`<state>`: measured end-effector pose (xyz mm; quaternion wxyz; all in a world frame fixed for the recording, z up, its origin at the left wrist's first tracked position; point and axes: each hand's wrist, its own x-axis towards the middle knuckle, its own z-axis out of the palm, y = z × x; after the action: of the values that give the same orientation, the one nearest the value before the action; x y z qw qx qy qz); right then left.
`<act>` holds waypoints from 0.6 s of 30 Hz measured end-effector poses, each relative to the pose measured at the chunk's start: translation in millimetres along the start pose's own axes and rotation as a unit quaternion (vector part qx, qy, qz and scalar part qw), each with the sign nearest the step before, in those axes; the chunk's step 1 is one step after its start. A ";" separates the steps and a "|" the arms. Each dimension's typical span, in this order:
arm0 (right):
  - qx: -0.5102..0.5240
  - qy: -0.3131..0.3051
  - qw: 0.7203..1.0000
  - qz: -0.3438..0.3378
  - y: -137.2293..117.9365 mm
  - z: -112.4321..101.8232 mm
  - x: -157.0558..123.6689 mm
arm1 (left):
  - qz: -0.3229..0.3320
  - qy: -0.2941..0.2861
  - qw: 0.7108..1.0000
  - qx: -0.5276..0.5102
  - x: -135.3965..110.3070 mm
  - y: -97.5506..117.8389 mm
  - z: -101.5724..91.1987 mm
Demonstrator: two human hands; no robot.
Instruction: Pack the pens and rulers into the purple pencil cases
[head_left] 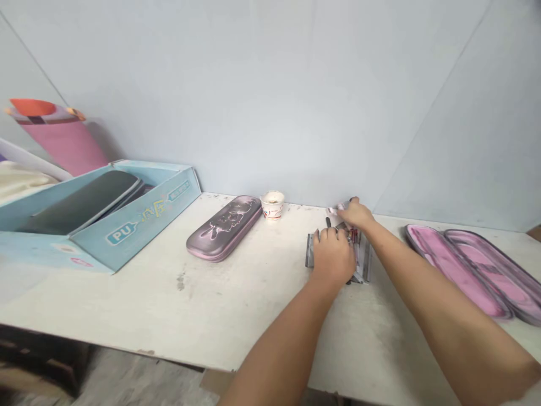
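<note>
A white tabletop runs across the scene beneath a pale wall, holding a shallow blue box at left with a dark pencil case lying inside. Behind the box leans a pink roll. At right lies an open pink pencil case, both halves face up, while a closed mauve pencil case sits left of center beside a small paper cup near the wall. Between them, two bare hands work over a small stationery pile. The left hand curls down on top of the pile, though whether it grips anything cannot be told. The right hand pinches a pale pen at the pile's far edge.
</note>
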<state>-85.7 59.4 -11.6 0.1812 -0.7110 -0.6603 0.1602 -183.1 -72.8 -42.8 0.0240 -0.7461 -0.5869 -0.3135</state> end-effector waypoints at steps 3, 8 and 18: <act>0.058 0.008 0.998 -0.011 7.6 -10.9 -17.4 | -0.039 0.010 0.997 -0.070 4.4 3.4 -3.8; 0.334 -0.067 0.935 -0.097 19.6 -26.3 -80.9 | -0.175 -0.064 0.903 -0.388 4.6 20.6 -12.2; 0.471 -0.086 0.872 -0.102 74.7 -42.0 -123.3 | -0.214 -0.298 0.579 -0.728 -11.6 48.2 -25.4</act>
<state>-9.8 -70.1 -11.0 0.4525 -0.4538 -0.5885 0.4929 -152.6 -108.0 -12.1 -0.7710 -0.4176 -0.2787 -0.3918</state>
